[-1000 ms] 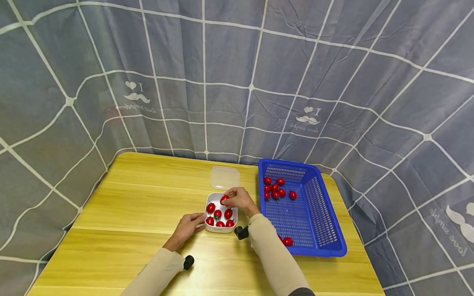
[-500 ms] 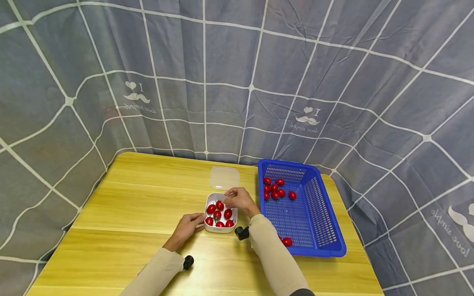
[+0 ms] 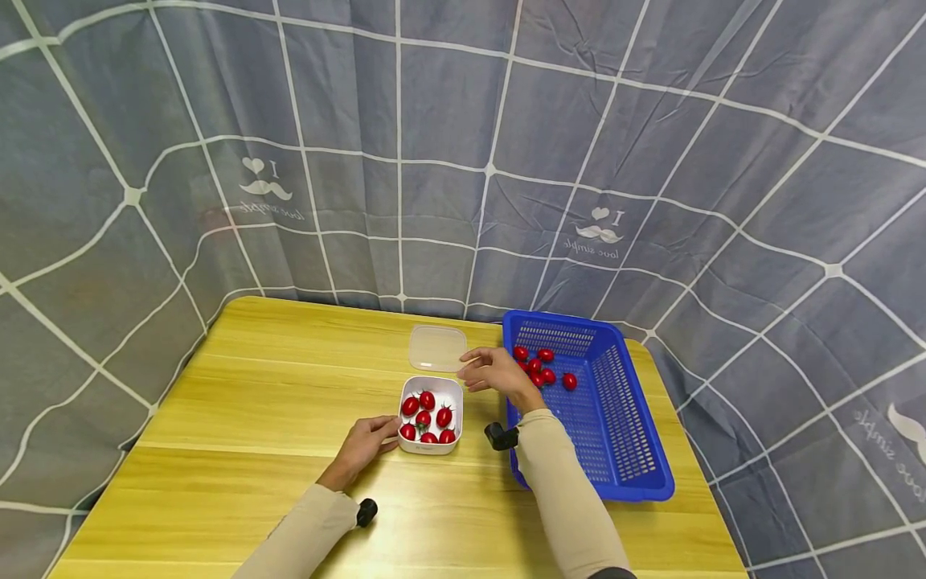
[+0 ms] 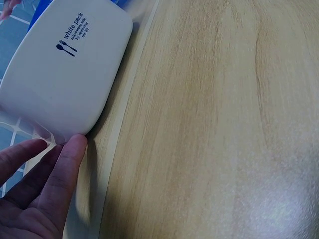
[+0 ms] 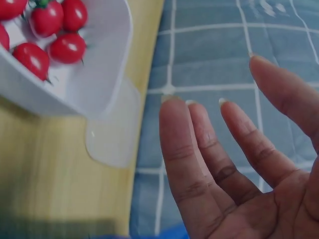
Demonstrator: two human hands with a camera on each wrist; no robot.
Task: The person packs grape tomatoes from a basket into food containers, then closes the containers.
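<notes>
A white plastic food box (image 3: 428,447) stands on the table with several cherry tomatoes (image 3: 444,416) inside. Its printed side faces the left wrist camera. My left hand (image 3: 363,447) touches the box's left side with extended fingertips (image 4: 76,144); they do not curl round it. Up and right of the box, my right hand (image 3: 497,375) hangs between it and the blue basket (image 3: 637,434). Its fingers (image 5: 178,134) are spread and hold nothing. Several more cherry tomatoes (image 3: 569,381) lie in the basket, some hidden behind the right hand and forearm.
Behind the box a translucent lid (image 3: 437,348) lies flat on the wooden table (image 3: 289,378). The basket takes up the table's right side. A grey checked curtain (image 3: 448,201) hangs round the far and side edges.
A cherry tomato pinched in my right hand was let go in the box. The right hand then moved out, to the right and slightly up. My left hand has stayed at the box.
</notes>
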